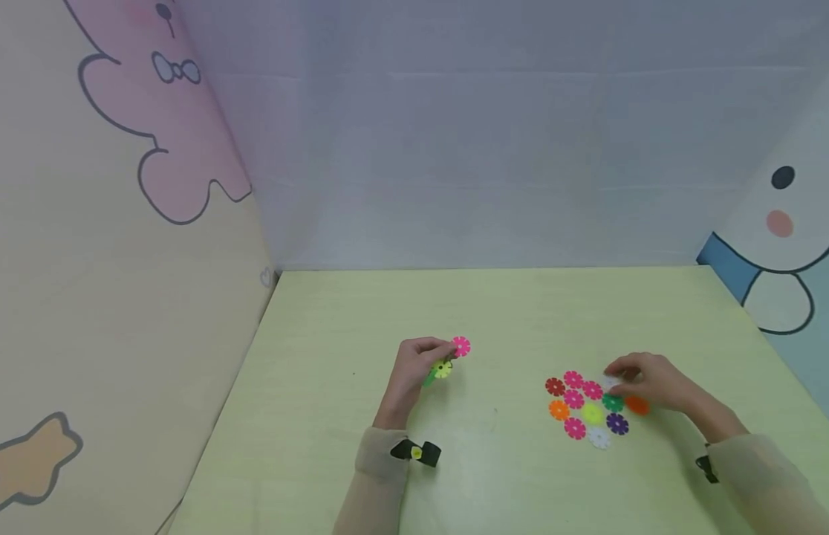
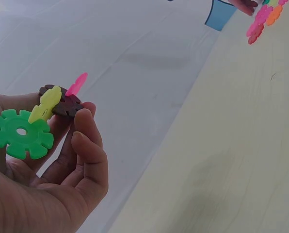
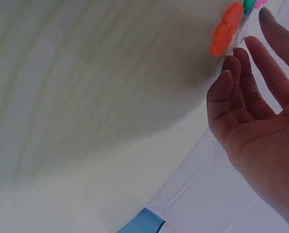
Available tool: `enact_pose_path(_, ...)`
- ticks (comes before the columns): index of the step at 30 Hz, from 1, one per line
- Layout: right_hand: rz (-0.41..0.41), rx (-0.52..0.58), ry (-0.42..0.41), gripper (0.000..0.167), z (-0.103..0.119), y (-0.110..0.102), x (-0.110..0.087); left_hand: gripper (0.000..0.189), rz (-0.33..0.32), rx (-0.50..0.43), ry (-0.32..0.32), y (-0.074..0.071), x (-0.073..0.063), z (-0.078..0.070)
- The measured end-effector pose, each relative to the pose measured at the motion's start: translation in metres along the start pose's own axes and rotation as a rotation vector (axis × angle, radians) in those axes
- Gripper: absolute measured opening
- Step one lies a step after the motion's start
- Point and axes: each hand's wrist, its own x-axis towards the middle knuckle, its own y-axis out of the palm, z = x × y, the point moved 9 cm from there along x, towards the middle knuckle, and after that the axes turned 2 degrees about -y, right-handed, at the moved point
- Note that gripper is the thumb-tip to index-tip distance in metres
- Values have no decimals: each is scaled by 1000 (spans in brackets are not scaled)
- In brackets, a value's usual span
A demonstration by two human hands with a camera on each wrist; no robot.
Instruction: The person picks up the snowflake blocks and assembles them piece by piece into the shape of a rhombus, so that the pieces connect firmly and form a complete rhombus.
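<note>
My left hand (image 1: pixel 414 368) pinches a small chain of interlocked flower-shaped plastic discs above the table. In the left wrist view, a green disc (image 2: pixel 22 138) joins a yellow disc (image 2: pixel 45 104), followed by a dark brown disc (image 2: pixel 62 101) at the fingertips and a pink disc (image 2: pixel 77 85) at the far end. Over the right edge of the loose discs hovers my right hand (image 1: pixel 655 379), thumb and fingers apart. A white disc (image 1: pixel 611 382) shows between them, partly hidden. Close to that hand lie a green disc (image 1: pixel 613 403) and an orange disc (image 1: pixel 637 405).
Several loose discs lie flat in a cluster on the pale table (image 1: pixel 307 416), among them a red disc (image 1: pixel 555 386), a purple disc (image 1: pixel 617 423) and a lime disc (image 1: pixel 592 413). A plain cloth backdrop (image 1: pixel 454 148) stands behind the table, with printed panels at both sides.
</note>
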Motion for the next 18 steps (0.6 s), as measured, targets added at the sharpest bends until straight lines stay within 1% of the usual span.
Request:
enact_pose_path(6,-3,12,53,30,-10,0,-1,16,-6,-2,-9,-1,1,2)
enact_pose_path(10,-7,22,89,28,-17,1,0,17,4,-10,7,-1,0,1)
enact_pose_path(14,-12,28,103,29,-21,3,0,18,23,-14,28,1,0,0)
enact_pose_path(18,-5,41,98,28,-21,3,2,18,19,-9,25,2,-1,-1)
